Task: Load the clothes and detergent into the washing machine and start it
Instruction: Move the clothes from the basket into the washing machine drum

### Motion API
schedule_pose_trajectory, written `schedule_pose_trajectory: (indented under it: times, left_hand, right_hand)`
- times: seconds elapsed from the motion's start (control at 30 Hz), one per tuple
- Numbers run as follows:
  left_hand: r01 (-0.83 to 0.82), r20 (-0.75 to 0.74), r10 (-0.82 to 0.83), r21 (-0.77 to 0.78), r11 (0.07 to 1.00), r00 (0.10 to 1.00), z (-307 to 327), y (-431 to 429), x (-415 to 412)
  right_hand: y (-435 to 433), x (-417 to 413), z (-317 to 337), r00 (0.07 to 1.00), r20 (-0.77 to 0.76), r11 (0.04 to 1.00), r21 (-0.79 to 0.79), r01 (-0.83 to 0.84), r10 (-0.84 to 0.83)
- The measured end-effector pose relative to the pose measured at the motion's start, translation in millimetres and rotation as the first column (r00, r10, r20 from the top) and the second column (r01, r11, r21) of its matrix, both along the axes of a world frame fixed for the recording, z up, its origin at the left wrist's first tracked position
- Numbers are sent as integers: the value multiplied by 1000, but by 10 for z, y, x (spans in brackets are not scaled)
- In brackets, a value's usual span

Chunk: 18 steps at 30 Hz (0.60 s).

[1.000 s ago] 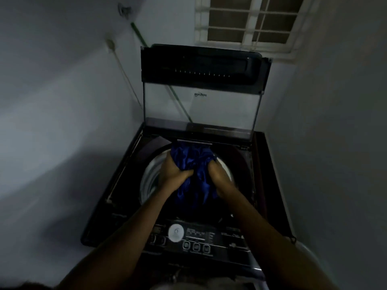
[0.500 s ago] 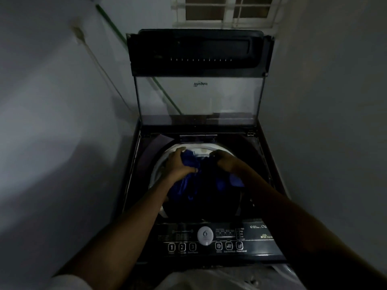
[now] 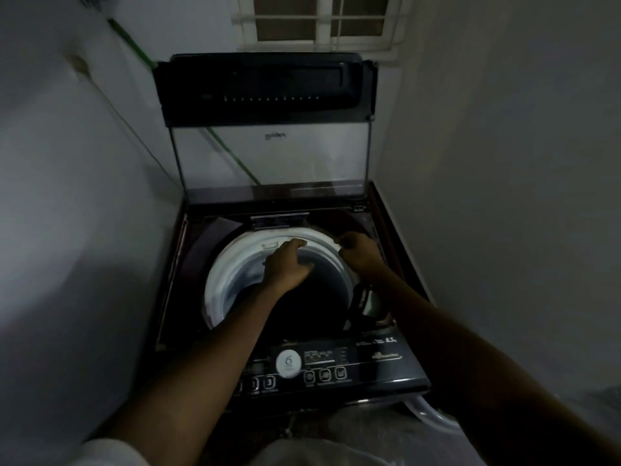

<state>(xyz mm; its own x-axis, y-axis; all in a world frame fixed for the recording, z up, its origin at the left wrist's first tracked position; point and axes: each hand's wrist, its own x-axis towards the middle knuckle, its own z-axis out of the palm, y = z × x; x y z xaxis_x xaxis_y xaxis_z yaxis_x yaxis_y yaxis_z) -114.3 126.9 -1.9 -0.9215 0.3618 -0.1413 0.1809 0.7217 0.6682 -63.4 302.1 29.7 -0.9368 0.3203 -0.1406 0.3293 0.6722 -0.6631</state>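
Pale sleeve (image 3: 111, 454) (left arm only); forearms (image 3: 215, 358) bare.

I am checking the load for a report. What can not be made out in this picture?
Head view:
Inside of the drum: too dark; any clothes there cannot be seen.
Fingers of the left hand and right hand: curled away behind the hands' backs; grip unclear.
Labels on the control panel: too small, blurred.
The dark object right of the drum: dim, partly behind the right forearm.

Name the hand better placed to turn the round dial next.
Probably left: the left hand hovers over the drum straight behind the dial; the right hand is farther, at the far rim.
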Motion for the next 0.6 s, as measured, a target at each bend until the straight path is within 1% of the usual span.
schedule_pose_trajectory:
  times: [0.1,0.23,0.4,0.6]
  left_hand:
    - [32,-77,-32,2,999,997,82,295,239]
    - [65,-117,-58,59,996,991,151,820,704]
    - [87,-194,-67,95,992,979,115,1526,1387]
    - [138,-243,-133,2,990,961,65,2149,2130]
  right_hand:
    - [261,290,107,997,-79,1000,21,19,-18]
    - [706,743,146,986,-164,999,-8,42,-43]
    - [1375,1396,2,987,-158,1000,-3,25,-25]
    - [2077,2173,-149,991,-123,999,-23,49,-52]
